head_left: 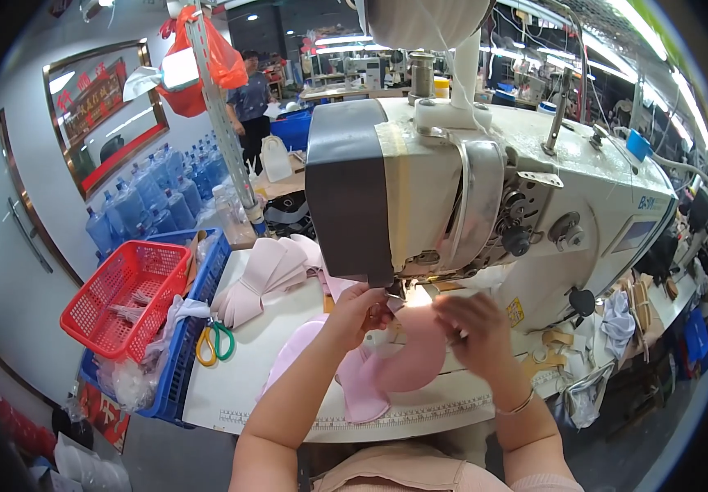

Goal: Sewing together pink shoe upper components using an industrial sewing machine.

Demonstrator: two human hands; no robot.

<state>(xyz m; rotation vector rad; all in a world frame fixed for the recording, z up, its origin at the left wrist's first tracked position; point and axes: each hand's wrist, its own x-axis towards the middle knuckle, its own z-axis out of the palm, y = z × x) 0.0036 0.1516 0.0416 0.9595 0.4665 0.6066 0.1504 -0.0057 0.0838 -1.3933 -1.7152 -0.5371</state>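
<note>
Red perforated plastic basket [95, 340], in the head view: resting over the blue crate at left, with a small heap of thin pale pieces [132, 305] inside.
Blue slatted plastic crate [177, 381]: standing at the left edge of the white tabletop [214, 394]; holding crumpled clear plastic bags [134, 385] at its near end.
Counted: one basket, one crate, one pair of scissors with one yellow and one green handle loop [216, 343], two hands.
Pale pink cut pieces [264, 279]: several, spread like a fan on the tabletop left of the machine; overlapping, so impossible to count exactly.
Large blue water bottles [149, 193]: many, in a group by the wall; not countable with certainty.
Curved pink sheet piece [419, 357]: lying flat below the needle of the white sewing machine [423, 180], between the two hands; upper end pointing to the needle, lower end toward lower left, long axis bent like an arc, bulging to the right.
Left bare hand [358, 316]: thumb and forefinger close together just beside the needle; cannot tell if clamped on the edge of the piece.
Right bare hand [477, 332]: fingers bent at the right edge of the piece; cannot tell if gripping or only resting.
</note>
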